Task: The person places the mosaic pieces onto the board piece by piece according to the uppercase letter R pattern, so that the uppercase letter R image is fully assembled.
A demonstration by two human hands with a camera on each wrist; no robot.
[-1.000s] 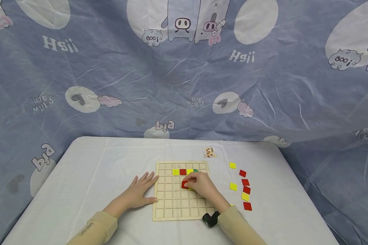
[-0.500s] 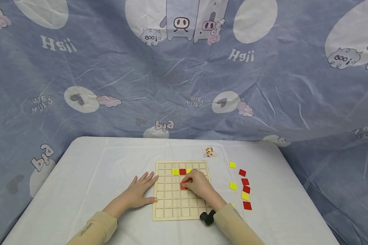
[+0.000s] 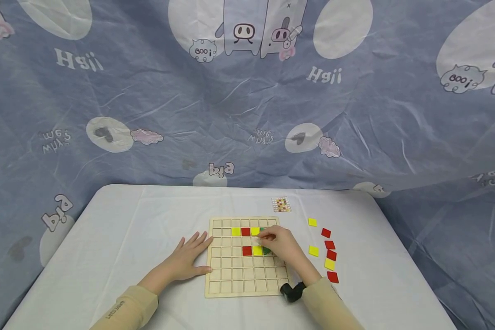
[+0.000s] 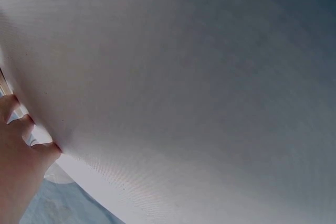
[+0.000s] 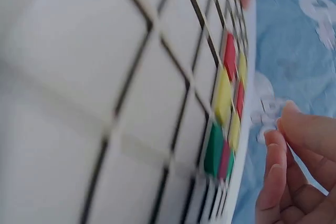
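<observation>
My left hand (image 3: 185,261) rests with spread fingers against the left edge of a wooden grid board (image 3: 227,275). Over the board's right half is my right hand (image 3: 282,243), thumb and fingertips close together with nothing visible between them. Below its fingertips lie a red tile (image 3: 247,250), a yellow tile (image 3: 257,250) and a partly covered green tile (image 3: 266,250) in one row. A row farther back has yellow, red (image 3: 245,232), yellow and green tiles. Between the rows, the right wrist view shows a dark red tile (image 5: 224,159), hidden by the hand in the head view.
Right of the board, several loose red and yellow tiles (image 3: 314,250) lie on the white table (image 3: 169,211). A small printed pattern card (image 3: 281,204) lies behind the board. A black wrist device (image 3: 292,291) is at the right wrist. A patterned blue cloth (image 3: 231,105) hangs behind.
My right hand has let go of the red tile, which now lies in its square left of the yellow one. The hand has moved back to the right. My left hand stays put.
</observation>
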